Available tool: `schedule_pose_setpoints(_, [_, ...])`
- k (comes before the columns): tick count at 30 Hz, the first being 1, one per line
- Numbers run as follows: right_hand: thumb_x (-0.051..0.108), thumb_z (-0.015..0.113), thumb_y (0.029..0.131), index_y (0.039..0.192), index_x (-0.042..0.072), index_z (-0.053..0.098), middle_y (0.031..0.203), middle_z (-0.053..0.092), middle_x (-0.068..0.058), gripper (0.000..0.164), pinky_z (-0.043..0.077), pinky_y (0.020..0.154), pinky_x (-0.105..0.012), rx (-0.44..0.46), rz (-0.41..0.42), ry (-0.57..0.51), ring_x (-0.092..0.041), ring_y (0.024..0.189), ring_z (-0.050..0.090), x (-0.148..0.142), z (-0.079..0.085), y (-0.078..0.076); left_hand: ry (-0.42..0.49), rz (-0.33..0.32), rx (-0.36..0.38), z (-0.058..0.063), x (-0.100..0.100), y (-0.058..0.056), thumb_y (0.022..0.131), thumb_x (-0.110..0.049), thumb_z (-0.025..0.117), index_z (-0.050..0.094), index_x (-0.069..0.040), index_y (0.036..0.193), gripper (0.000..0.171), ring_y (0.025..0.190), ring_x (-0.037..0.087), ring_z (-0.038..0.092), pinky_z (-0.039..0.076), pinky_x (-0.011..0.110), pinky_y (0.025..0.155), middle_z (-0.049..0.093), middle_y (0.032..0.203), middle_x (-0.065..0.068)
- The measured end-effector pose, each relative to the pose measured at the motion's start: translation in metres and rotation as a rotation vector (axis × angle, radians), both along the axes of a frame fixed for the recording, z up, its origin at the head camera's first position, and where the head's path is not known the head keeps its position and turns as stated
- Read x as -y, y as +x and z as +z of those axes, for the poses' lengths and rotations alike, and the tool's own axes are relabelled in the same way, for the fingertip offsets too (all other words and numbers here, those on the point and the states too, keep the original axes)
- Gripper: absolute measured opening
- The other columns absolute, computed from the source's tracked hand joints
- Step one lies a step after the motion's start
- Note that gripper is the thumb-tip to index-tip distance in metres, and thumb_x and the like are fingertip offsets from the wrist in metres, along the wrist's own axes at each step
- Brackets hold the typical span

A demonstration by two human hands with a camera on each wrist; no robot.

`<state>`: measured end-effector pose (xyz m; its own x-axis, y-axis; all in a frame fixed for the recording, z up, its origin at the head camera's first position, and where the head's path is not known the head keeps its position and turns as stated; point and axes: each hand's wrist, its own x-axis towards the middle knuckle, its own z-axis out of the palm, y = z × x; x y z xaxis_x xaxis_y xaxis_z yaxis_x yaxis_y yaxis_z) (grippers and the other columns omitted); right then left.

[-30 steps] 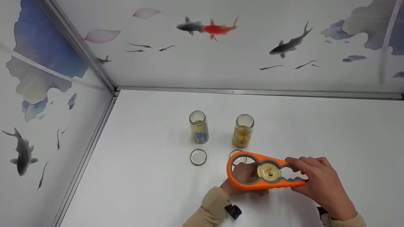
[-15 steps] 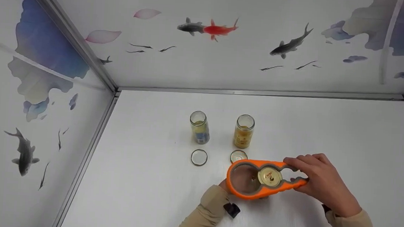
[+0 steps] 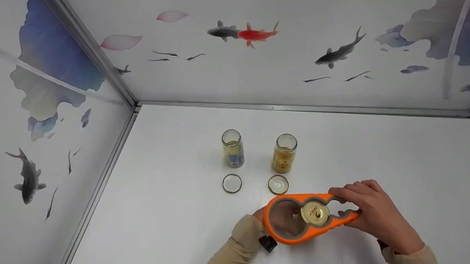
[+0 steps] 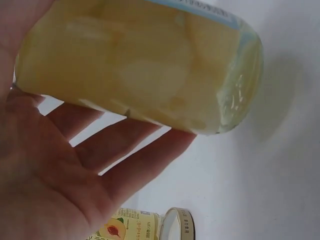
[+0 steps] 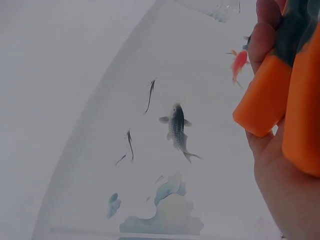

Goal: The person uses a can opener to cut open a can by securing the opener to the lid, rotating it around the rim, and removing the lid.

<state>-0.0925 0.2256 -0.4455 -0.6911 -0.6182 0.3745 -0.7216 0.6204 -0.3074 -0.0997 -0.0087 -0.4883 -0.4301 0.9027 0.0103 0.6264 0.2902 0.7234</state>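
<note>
My left hand (image 4: 65,170) holds a glass jar (image 4: 135,65) of pale yellow fruit, its fingers curled round the side. In the head view an orange and grey jar opener (image 3: 302,196) hides most of that hand and the jar. The jar's gold lid (image 3: 315,213) shows within the opener's middle notch, between its two arms. My right hand (image 3: 378,216) grips the opener's handle ends, with the fingers over the far arm. In the right wrist view the orange handles (image 5: 267,95) lie against the palm.
Behind the hands stand two lidless glass jars, one with a blue label (image 3: 234,154) and one yellow-orange (image 3: 284,159). A loose lid (image 3: 232,183) lies before the first, another lid (image 3: 278,185) before the second. Printed walls close off the back and left.
The opener's round end has swung toward the person, turning counterclockwise with its lid as seen from above. The loose lid behind it has come fully into sight. My right hand has shifted slightly right.
</note>
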Motion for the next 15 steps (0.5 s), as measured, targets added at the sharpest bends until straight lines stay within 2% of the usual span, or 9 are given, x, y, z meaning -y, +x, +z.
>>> schedule_pose_setpoints(1, [0.01,0.092,0.052,0.108,0.019,0.069,0.086,0.062,0.017,0.061,0.034,0.081,-0.031,-0.002,0.004,-0.01,-0.004,0.077,0.053,-0.001,0.0,0.0,0.089,0.021,0.12,-0.003,0.0,-0.002,0.097,-0.013,0.058,0.041,-0.002,0.145,0.052,0.13,-0.002,0.035,0.029,0.014,0.103,0.04,0.149,0.001])
schedule_pose_setpoints(3, [0.01,0.091,0.054,0.11,0.019,0.068,0.087,0.062,0.016,0.061,0.033,0.082,-0.03,-0.011,0.007,-0.035,-0.005,0.078,0.055,-0.003,0.001,0.001,0.149,0.054,0.235,-0.01,-0.001,-0.006,0.096,-0.017,0.061,0.045,-0.009,0.144,0.051,0.125,-0.005,0.038,0.033,0.013,0.1,0.045,0.144,-0.007])
schedule_pose_setpoints(4, [0.011,0.09,0.056,0.11,0.018,0.068,0.087,0.063,0.015,0.059,0.033,0.082,-0.03,-0.018,0.003,-0.049,-0.006,0.078,0.055,-0.004,0.002,0.001,0.126,0.072,0.226,-0.014,-0.001,-0.007,0.096,-0.02,0.062,0.046,-0.011,0.144,0.052,0.122,-0.006,0.04,0.034,0.014,0.099,0.047,0.142,-0.009])
schedule_pose_setpoints(7, [0.041,0.081,0.075,0.112,0.015,0.068,0.088,0.065,0.011,0.047,0.033,0.081,-0.032,-0.038,-0.023,-0.093,-0.009,0.077,0.058,-0.009,0.001,0.003,0.042,0.142,0.168,-0.023,0.002,-0.009,0.091,-0.028,0.068,0.045,-0.019,0.146,0.06,0.11,-0.009,0.046,0.036,0.012,0.094,0.055,0.132,-0.016])
schedule_pose_setpoints(9, [0.059,0.061,0.084,0.113,0.013,0.068,0.087,0.065,0.008,0.055,0.033,0.081,-0.033,-0.042,-0.062,-0.114,-0.011,0.075,0.059,-0.012,0.0,0.005,0.045,0.194,0.175,-0.027,0.004,-0.009,0.085,-0.026,0.076,0.044,-0.02,0.146,0.069,0.105,-0.007,0.05,0.037,0.013,0.092,0.059,0.126,-0.015])
schedule_pose_setpoints(10, [0.059,0.062,0.083,0.113,0.012,0.068,0.086,0.065,0.007,0.056,0.033,0.08,-0.034,-0.036,-0.085,-0.121,-0.011,0.074,0.058,-0.014,-0.001,0.006,0.053,0.221,0.161,-0.029,0.006,-0.009,0.081,-0.025,0.08,0.043,-0.019,0.146,0.075,0.104,-0.006,0.05,0.038,0.014,0.092,0.059,0.126,-0.013])
schedule_pose_setpoints(12, [0.05,0.077,0.075,0.113,0.011,0.068,0.085,0.066,0.006,0.056,0.033,0.08,-0.035,-0.022,-0.142,-0.123,-0.012,0.074,0.057,-0.016,-0.003,0.009,0.088,0.241,0.185,-0.03,0.007,-0.01,0.076,-0.021,0.084,0.045,-0.017,0.145,0.079,0.107,-0.005,0.05,0.038,0.017,0.094,0.059,0.127,-0.012])
schedule_pose_setpoints(14, [0.026,0.092,0.061,0.112,0.011,0.068,0.083,0.065,0.005,0.058,0.032,0.08,-0.035,-0.001,-0.202,-0.13,-0.012,0.073,0.056,-0.019,-0.004,0.013,0.135,0.255,0.199,-0.032,0.006,-0.01,0.073,-0.019,0.086,0.05,-0.015,0.14,0.076,0.11,-0.004,0.05,0.037,0.018,0.096,0.06,0.126,-0.011])
schedule_pose_setpoints(15, [0.012,0.092,0.057,0.112,0.01,0.068,0.082,0.065,0.004,0.061,0.032,0.08,-0.035,0.008,-0.227,-0.135,-0.012,0.073,0.056,-0.02,-0.005,0.015,0.155,0.258,0.186,-0.032,0.004,-0.011,0.072,-0.018,0.087,0.053,-0.013,0.136,0.072,0.11,-0.004,0.05,0.037,0.019,0.097,0.061,0.124,-0.01])
